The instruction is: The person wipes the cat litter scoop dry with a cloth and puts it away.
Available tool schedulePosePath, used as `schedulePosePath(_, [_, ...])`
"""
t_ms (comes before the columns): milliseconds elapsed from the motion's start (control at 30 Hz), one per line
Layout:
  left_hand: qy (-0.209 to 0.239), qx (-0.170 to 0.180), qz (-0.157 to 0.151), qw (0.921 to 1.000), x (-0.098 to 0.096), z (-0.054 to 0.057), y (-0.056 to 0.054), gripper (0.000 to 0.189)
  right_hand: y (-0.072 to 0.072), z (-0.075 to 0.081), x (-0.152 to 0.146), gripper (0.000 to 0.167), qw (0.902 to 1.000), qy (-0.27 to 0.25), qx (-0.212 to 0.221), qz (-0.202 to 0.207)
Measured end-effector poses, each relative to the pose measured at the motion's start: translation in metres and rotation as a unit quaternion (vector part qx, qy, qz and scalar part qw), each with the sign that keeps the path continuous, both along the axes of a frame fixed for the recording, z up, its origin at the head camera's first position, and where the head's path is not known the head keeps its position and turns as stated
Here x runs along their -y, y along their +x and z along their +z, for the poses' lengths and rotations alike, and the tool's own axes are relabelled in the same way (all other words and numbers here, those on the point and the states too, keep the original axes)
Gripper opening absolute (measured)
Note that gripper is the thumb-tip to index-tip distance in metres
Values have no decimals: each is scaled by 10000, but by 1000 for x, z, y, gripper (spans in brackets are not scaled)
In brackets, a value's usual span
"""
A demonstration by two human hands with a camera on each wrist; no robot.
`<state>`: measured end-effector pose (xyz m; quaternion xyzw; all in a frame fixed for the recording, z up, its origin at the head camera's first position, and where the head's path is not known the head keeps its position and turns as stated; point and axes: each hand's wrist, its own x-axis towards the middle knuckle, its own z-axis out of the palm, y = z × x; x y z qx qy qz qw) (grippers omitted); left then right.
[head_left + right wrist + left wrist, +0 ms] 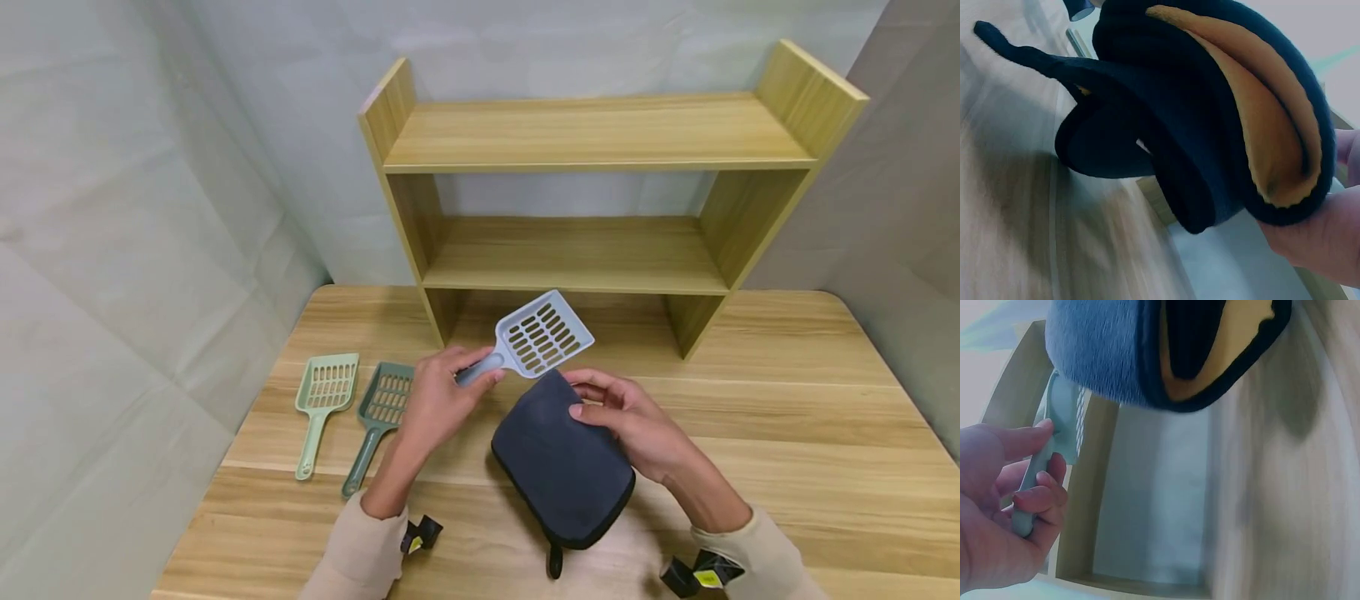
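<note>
My left hand point(441, 396) pinches the handle of a pale blue-grey litter scoop point(507, 354), its slotted blade pointing up and right, toward the shelf. Just right of it, my right hand point(637, 425) grips a folded dark navy cloth point(562, 458) by its upper right edge, thumb on top. Black binding runs round the cloth, and a short loop point(555, 560) hangs from its near edge. The right wrist view shows an orange-yellow lining point(1272, 125) inside the folds. The scoop's blade ends close over the cloth's far corner in the head view.
On the table's left lie a light green litter scoop point(315, 433) and a dark green litter scoop point(367, 454), handles toward me. A wooden shelf unit point(600, 133) stands at the back of the wooden table point(810, 433). Pale sheeting point(135, 250) hangs behind and at the sides.
</note>
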<state>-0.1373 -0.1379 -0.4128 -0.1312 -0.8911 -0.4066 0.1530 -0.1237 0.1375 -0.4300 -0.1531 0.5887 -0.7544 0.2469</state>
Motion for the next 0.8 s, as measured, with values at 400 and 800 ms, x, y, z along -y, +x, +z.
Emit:
schedulePosePath(400, [-44,-208,82,9997,13,13,0,35,-2,9,-19,49,9997,83,54,229])
schedulePosePath(800, [-375,-216,360,9984,24,26,8,31,-8,12,-36,74,9961,-356,-134,796])
